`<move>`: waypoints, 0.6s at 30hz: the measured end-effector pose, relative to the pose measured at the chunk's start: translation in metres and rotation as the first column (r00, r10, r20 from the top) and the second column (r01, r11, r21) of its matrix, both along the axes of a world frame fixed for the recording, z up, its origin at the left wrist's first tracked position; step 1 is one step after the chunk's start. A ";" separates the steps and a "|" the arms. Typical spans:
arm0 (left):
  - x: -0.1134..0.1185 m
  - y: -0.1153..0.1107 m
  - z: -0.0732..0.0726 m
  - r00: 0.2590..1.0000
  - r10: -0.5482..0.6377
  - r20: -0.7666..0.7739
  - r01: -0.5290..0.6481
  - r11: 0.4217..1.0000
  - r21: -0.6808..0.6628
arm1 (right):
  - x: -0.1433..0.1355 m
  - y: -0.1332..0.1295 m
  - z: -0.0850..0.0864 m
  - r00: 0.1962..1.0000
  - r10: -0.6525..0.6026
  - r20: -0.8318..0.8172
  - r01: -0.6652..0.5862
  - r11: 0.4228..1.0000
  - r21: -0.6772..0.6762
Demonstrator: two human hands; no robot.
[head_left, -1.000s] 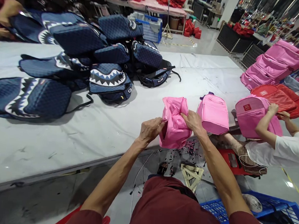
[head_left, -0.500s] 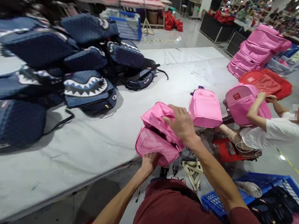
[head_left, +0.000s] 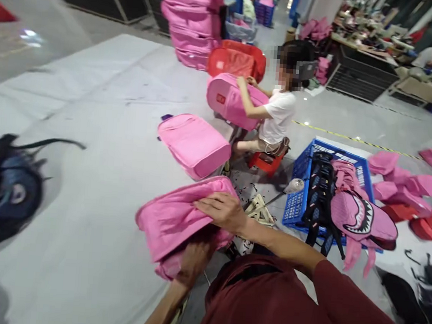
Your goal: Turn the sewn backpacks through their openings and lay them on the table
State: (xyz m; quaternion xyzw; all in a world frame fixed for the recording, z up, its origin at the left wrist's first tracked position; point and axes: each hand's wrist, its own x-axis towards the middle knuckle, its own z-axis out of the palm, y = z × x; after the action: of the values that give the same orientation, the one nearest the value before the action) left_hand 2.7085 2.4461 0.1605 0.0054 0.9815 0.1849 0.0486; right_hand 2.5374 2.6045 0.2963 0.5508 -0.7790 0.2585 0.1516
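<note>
A pink backpack (head_left: 174, 218) lies tilted at the near edge of the white table, its fabric folded and its opening towards me. My right hand (head_left: 227, 212) grips the fabric along its upper side, fingers pressed together. At the dark opening, my left hand (head_left: 195, 258) reaches in under the upper panel; its fingers are hidden inside. Just beyond lies another pink backpack (head_left: 196, 148), flat on the table and apart from my hands.
A co-worker (head_left: 279, 112) sits at the table's right side, hands on a pink backpack (head_left: 232, 101). Behind stand a red bag (head_left: 239, 59) and stacked pink bags (head_left: 192, 18). A blue crate (head_left: 297, 203) with straps stands on the floor. A navy backpack (head_left: 8, 190) lies left.
My view has swung right, so most navy backpacks are out of sight. The pink backpack has been turned. My left hand has moved from its underside into the opening; my right hand now grips the fabric.
</note>
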 end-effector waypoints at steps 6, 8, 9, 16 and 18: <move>-0.041 0.099 0.022 0.861 -0.494 -0.119 0.504 0.861 0.070 | 0.005 0.184 -0.013 0.925 -0.370 0.081 0.379 0.915 -0.142; -0.063 0.123 0.045 0.744 -0.585 -0.324 0.639 0.764 0.087 | 0.019 0.233 -0.012 0.853 -0.509 0.115 0.522 0.838 -0.160; -0.076 0.133 0.058 0.666 -0.596 -0.449 0.693 0.717 0.075 | 0.025 0.253 -0.012 0.810 -0.573 0.125 0.587 0.792 -0.169; -0.209 0.221 0.095 0.629 -0.362 -0.688 0.577 0.811 0.101 | 0.010 0.338 -0.021 0.489 -0.860 0.147 0.871 0.475 -0.124; -0.250 0.242 0.078 0.652 -0.385 -0.653 0.591 0.798 0.120 | -0.008 0.350 -0.027 0.487 -0.851 0.195 0.873 0.482 -0.078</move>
State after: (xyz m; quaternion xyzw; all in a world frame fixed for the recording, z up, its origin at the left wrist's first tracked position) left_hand 2.4583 2.6883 0.2388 0.3390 0.8613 0.3107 -0.2162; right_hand 2.5294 2.9544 0.2698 0.0522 -0.9335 0.2462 0.2555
